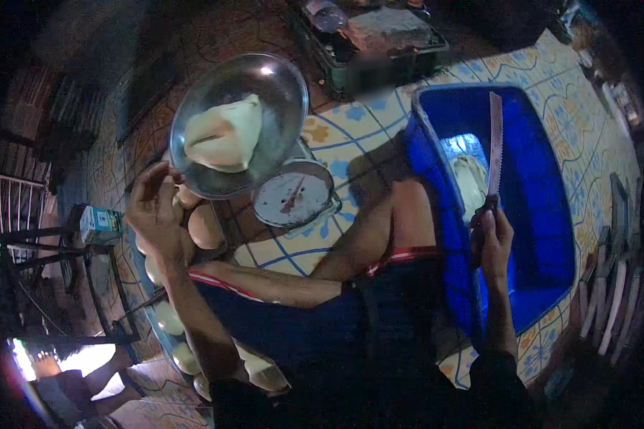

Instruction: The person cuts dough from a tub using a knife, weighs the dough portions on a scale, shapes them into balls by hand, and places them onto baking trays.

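A round metal pan (286, 93) rests on a dial scale (293, 193) and holds a lump of pale dough (225, 136) with a crease in it. My left hand (154, 204) is beside the pan's lower left rim, its fingers curled; whether they hold anything is unclear. Below it lie rounded pale pieces (206, 227). My right hand (492, 239) is closed on the handle of a serrated knife (496, 136), blade pointing up, over a blue tub (544, 214). Another pale lump (469, 182) lies inside the tub, left of the blade.
More round pieces (168, 318) line the left side of my legs. A dark crate (379, 68) with a bottle stands at the top. At the left are a rack and a small box (100, 225). Part of another person (71, 393) shows at the lower left.
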{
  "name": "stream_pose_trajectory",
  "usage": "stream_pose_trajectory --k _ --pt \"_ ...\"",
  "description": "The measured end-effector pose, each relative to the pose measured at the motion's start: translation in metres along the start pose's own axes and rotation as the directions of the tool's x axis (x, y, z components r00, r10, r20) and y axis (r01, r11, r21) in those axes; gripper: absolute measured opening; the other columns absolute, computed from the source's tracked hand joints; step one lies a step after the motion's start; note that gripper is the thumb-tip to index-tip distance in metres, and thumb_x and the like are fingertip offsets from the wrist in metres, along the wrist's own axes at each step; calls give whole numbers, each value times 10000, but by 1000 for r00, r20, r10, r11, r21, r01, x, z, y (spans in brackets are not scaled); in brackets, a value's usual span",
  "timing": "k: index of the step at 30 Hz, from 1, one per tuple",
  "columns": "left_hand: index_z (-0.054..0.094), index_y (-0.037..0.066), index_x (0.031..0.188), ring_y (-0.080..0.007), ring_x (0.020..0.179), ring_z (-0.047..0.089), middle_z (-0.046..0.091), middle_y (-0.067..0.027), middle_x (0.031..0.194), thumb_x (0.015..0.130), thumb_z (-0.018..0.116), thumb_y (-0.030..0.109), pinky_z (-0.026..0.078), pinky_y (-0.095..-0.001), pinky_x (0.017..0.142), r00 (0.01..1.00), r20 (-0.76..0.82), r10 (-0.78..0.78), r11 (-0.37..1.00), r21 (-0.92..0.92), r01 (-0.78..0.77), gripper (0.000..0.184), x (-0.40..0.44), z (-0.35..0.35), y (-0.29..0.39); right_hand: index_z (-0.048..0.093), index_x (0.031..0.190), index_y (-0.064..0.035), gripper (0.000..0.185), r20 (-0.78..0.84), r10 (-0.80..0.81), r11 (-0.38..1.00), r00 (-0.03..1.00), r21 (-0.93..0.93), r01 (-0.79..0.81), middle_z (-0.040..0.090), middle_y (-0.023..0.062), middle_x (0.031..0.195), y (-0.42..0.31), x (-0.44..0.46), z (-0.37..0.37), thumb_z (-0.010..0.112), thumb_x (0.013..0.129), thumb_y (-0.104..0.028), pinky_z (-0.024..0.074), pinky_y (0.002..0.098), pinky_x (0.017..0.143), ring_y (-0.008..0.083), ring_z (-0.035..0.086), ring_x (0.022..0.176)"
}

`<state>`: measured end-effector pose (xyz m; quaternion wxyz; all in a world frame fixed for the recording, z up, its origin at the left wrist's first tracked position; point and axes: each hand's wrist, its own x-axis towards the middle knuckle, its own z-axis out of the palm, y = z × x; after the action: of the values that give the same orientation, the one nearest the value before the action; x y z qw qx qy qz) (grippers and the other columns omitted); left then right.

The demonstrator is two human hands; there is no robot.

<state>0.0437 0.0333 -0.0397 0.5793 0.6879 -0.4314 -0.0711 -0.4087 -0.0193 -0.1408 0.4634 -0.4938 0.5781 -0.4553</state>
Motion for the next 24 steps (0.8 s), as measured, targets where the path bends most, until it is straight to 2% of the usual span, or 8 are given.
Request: stream_pose_trajectory --k 8,13,15,16,17,19,21,24 --pt "615 -33 974 -127 739 584 642 -92 861 832 540 2 459 -258 692 989 116 96 994 48 -102 165 22 24 17 554 981 -34 245 -116 68 997 991 55 -62 468 -38 602 16 -7 -18 460 950 -258 294 193 378 22 388 437" --pt "546 -37 1085 -185 908 570 591 -116 1016 820 521 5 465 -310 809 889 -340 307 938 268 -222 269 -6 32 22 566 1019 -24 295 -109 138 981 984 -124 -151 444 -24 594 42 25 -78 476 937 -292 345 222 425 49 411 477" --pt "476 -27 1171 -195 956 548 542 -109 1088 821 552 78 461 -307 825 805 -590 -67 982 -182 -52 374 -15 25 -20 569 1065 4 360 33 114 900 993 -427 -89 570 55 714 108 46 -119 510 916 -319 449 266 522 118 563 619" --pt "494 -25 1161 -198 951 549 546 -100 1078 832 558 129 456 -300 837 814 -501 -295 874 -486 18 368 -25 21 -50 563 1062 16 335 46 -209 703 977 -687 183 602 102 814 130 40 -113 524 908 -278 475 295 586 173 595 687" --pt "494 -18 1155 -193 939 553 547 -91 1066 838 554 133 467 -303 818 897 -383 -223 933 -351 82 356 -30 18 -88 557 1060 27 311 141 -506 366 851 -858 360 634 149 915 138 48 -107 539 900 -238 501 324 650 227 626 755" --pt "476 21 1173 -201 984 528 536 -82 1086 840 563 167 428 -339 875 883 -263 -389 861 -444 247 374 -28 20 -87 560 1106 24 316 -39 -393 707 919 -651 275 605 195 1082 71 44 -43 570 878 -194 481 342 822 283 601 989" --pt "488 40 1149 -200 955 535 545 -63 1038 827 567 170 436 -342 854 781 -103 -617 540 -777 324 355 -22 46 -50 574 1135 -6 297 229 -351 850 908 -328 412 602 179 1100 -24 40 32 577 841 -49 478 357 862 279 562 1078" --pt "535 31 1094 -191 849 567 570 -50 950 805 530 100 498 -298 729 825 20 -564 356 -896 265 297 -10 73 -86 599 1060 -2 289 714 -490 570 499 -171 804 586 193 1122 -132 15 156 614 771 11 479 372 876 326 577 1045"
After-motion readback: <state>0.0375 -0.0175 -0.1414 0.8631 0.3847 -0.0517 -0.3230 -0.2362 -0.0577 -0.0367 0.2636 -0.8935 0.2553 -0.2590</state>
